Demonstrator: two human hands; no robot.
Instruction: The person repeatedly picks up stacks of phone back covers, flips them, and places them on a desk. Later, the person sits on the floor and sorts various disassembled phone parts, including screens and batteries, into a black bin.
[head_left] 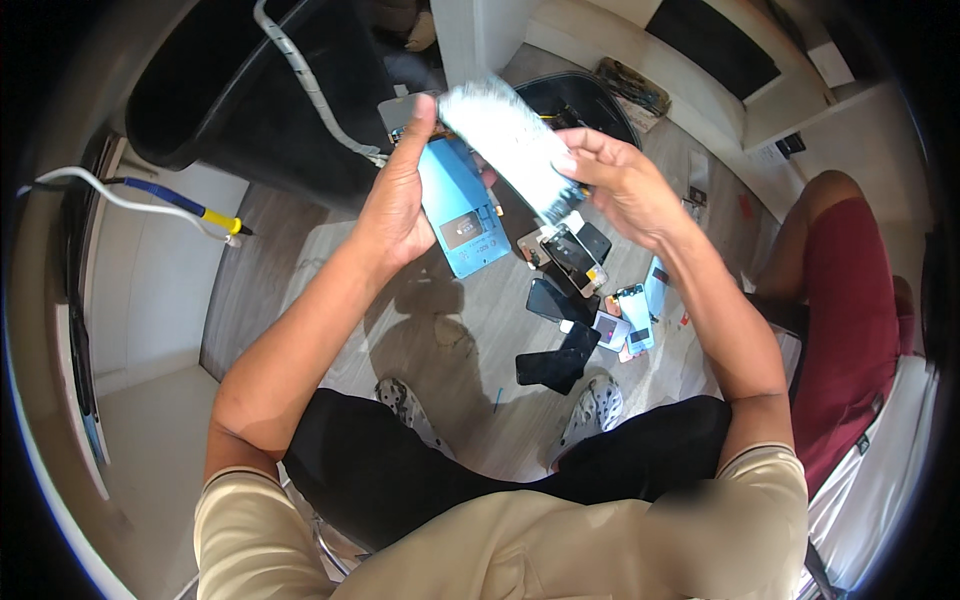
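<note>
Toward twelve o'clock, over the floor [270,262], the left hand [392,215] holds a blue phone [445,190], thumb pressed along its edge and fingers clamped on the body. From two o'clock the right hand [632,192] pinches a pale panel [505,140] between thumb and fingers, the panel slanting over the phone's upper right. Handling the pair well seems to call for a light grip on the edges, the panel level and unbent, and no hard tug in case something joins them. A sure hold matters too, I judge, with loose phones [574,258] on the floor toward three o'clock, where a dropped part could mix in. Glare and blur make the panel's face hard to read; whether it touches the phone or only overlaps it in view, I cannot tell. The left fingers behind the phone are mostly hidden. At one o'clock the panel covers part of a black bin [612,98], its contents in shadow; at three o'clock another person's leg [848,315] shows without the upper body.
</note>
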